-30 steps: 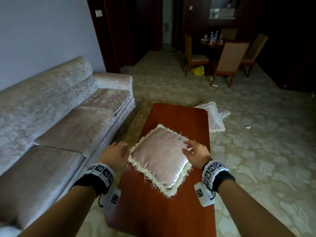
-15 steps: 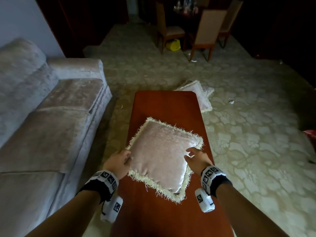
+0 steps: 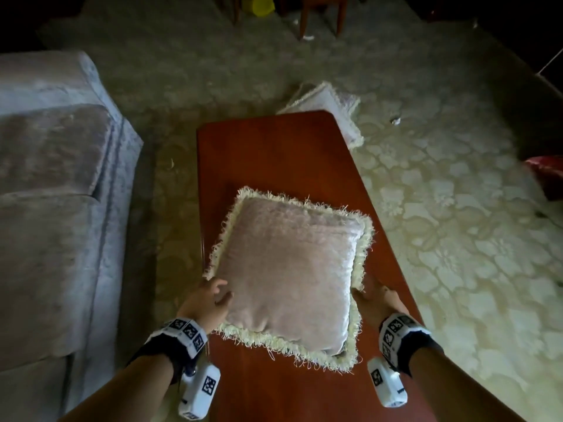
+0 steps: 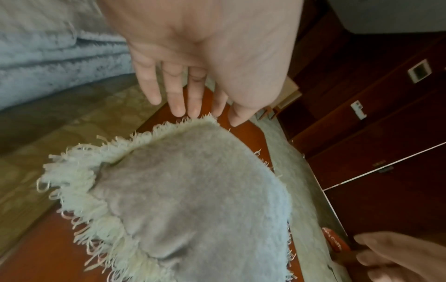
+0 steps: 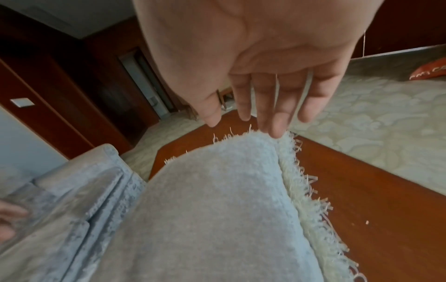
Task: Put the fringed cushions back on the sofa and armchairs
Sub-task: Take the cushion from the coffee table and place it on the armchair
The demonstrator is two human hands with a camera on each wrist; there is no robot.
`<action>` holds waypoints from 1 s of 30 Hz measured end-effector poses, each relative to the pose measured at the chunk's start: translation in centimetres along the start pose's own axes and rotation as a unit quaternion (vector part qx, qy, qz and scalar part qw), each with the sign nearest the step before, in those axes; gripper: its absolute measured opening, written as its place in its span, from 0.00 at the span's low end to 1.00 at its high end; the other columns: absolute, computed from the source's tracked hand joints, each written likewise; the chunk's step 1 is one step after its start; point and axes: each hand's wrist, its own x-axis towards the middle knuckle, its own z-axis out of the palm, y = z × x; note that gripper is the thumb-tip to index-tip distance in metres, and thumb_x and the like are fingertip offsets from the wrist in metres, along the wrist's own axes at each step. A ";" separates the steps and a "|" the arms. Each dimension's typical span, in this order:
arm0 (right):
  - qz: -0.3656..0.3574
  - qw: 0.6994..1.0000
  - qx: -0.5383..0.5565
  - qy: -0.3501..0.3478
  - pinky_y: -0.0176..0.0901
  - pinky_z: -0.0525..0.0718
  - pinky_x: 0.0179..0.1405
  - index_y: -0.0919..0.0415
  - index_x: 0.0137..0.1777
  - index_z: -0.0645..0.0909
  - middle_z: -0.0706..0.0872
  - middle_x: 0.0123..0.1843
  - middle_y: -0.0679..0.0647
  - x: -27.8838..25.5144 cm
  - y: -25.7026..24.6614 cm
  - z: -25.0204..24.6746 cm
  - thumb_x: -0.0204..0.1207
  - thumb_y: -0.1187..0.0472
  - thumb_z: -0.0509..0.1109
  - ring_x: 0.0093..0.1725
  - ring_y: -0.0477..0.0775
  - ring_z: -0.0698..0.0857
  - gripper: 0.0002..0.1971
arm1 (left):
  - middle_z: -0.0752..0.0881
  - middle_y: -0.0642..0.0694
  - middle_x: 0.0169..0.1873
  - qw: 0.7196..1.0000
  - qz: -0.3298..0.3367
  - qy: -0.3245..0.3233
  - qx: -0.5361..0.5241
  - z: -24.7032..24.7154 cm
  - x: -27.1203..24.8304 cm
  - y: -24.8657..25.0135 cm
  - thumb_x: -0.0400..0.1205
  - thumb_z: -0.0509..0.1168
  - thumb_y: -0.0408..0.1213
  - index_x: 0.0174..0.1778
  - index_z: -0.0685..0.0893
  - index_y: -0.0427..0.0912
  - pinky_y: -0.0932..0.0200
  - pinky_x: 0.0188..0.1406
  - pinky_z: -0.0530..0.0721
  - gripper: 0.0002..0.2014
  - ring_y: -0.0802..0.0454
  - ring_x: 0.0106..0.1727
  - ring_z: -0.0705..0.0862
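A pink cushion with a cream fringe (image 3: 289,269) lies on the red-brown coffee table (image 3: 274,153). My left hand (image 3: 213,296) rests against its left edge, thumb on the fabric. My right hand (image 3: 370,292) lies against its right edge. In the left wrist view my left hand (image 4: 193,106) has straight fingers, their tips at the fringe of the cushion (image 4: 193,200). The right wrist view shows my right hand (image 5: 255,118) with straight fingers touching the fringe of the cushion (image 5: 217,209). The grey sofa (image 3: 54,193) stands to the left, its seats bare.
More fringed cushions (image 3: 332,108) lie on the patterned carpet by the table's far right corner. A red object (image 3: 545,175) sits on the floor at the right edge. Chair legs (image 3: 320,16) and a yellow thing (image 3: 259,6) are at the far end.
Both hands have moved from the cushion's top to its left and right edges. The head view has tilted down, closer over the table.
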 end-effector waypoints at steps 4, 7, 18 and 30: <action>-0.003 0.999 0.055 0.001 0.60 0.83 0.63 0.40 0.78 0.62 0.75 0.76 0.51 7.0 0.1 5.2 0.77 0.32 0.63 0.69 0.60 0.80 0.31 | 0.81 0.49 0.66 0.999 0.006 0.017 0.033 6.0 5.1 -2.4 0.84 0.63 0.53 0.72 0.75 0.52 0.73 0.38 0.77 0.21 0.60 0.47 0.80; -0.010 0.992 0.126 0.015 0.61 0.80 0.68 0.35 0.82 0.55 0.66 0.80 0.52 12.0 -0.2 8.1 0.71 0.29 0.68 0.76 0.63 0.72 0.42 | 0.73 0.49 0.73 0.994 0.036 0.051 0.094 8.1 9.8 -4.0 0.80 0.60 0.63 0.77 0.69 0.56 0.60 0.59 0.81 0.30 0.51 0.64 0.77; 0.025 0.985 0.170 -0.018 0.63 0.57 0.82 0.33 0.84 0.35 0.41 0.89 0.49 18.9 0.4 13.1 0.68 0.25 0.67 0.87 0.66 0.49 0.54 | 0.51 0.42 0.85 0.996 -0.012 -0.091 -0.006 7.8 22.7 -3.8 0.46 0.80 0.69 0.82 0.30 0.66 0.44 0.81 0.59 0.78 0.40 0.83 0.58; -0.044 0.993 0.096 -0.052 0.60 0.67 0.76 0.31 0.82 0.46 0.61 0.80 0.48 14.0 5.0 13.3 0.62 0.30 0.76 0.79 0.60 0.62 0.53 | 0.53 0.44 0.79 0.982 -0.096 -0.107 -0.119 17.2 7.8 -9.1 0.33 0.72 0.80 0.83 0.36 0.58 0.46 0.82 0.59 0.84 0.42 0.80 0.58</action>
